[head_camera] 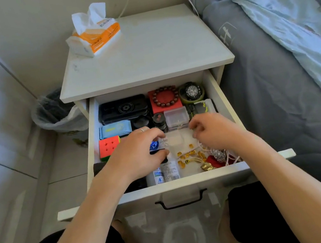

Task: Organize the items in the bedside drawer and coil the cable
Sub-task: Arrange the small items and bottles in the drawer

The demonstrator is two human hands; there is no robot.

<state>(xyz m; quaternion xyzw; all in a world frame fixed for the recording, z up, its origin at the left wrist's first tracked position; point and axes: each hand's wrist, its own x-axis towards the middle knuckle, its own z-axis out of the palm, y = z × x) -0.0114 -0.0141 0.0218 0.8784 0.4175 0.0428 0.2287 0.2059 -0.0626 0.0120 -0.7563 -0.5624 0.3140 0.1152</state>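
A person knelt before the open bedside drawer (222, 98) with both hands inside it, apparently midway through sorting the loose items at its front. The left hand (139, 152) had its fingers curled around a small dark object with a blue round part, though exactly what it gripped could not be told. The right hand (214, 131) hovered with fingers loosely bent over a clear plastic bag (176, 140), and whether it pinched anything could not be told. The white cable (230, 157) lay uncoiled in the front right corner, tangled among a silver watch (218, 154), scattered yellow capsules (190, 154) and a gold clip (206, 166). The back of the drawer already looked orderly: a black case (122, 108), a red box (165, 99) with a bead bracelet on it, a black watch (191, 91) and a clear box (176, 116). A cube puzzle (108, 147) sat at the left, 2 white bottles (163, 174) at the front. The next move likely called for settling the gripped object, then lifting the cable free; the watch and capsules stood in the way and could be dragged along. A tissue pack (96, 34) rested on the nightstand top (145, 60).
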